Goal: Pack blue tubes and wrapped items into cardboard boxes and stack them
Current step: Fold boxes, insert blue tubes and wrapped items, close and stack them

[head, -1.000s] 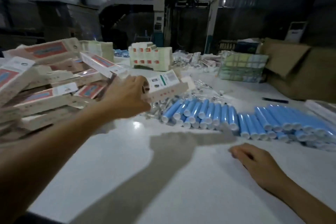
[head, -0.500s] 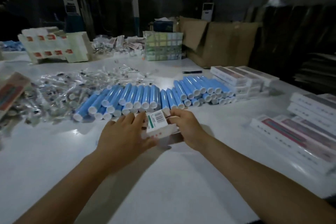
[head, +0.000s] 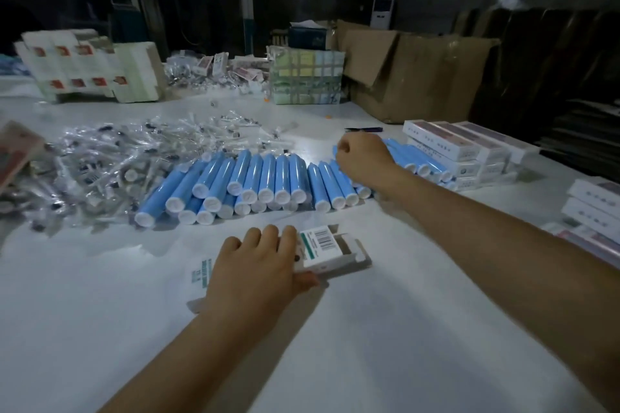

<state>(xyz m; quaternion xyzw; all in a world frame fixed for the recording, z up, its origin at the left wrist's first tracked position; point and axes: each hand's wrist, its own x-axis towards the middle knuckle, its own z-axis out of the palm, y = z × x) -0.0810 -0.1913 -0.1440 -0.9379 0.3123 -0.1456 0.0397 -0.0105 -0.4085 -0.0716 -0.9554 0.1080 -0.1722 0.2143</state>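
Note:
A small white carton (head: 322, 245) with a barcode label lies on the white table (head: 369, 345), its right end flap open. My left hand (head: 255, 271) grips it, fingers over the top and thumb along the near side. Behind it several blue tubes (head: 255, 178) with white caps lie in a row. My right hand (head: 362, 161) reaches into the right part of that row, with its fingers curled round a blue tube (head: 335, 151). A heap of clear-wrapped items (head: 117, 157) spreads out to the left of the tubes.
Packed white boxes (head: 463, 151) are stacked right of the tubes, with more boxes (head: 593, 208) at the right edge. A large brown cardboard box (head: 419, 77) stands behind them. Flat cartons (head: 90, 67) and a wrapped bundle (head: 307, 77) sit at the back.
My right hand let go of the carton and moved forward to the blue tubes. My left hand keeps the carton, which now lies on the table. The camera has turned right since a second ago.

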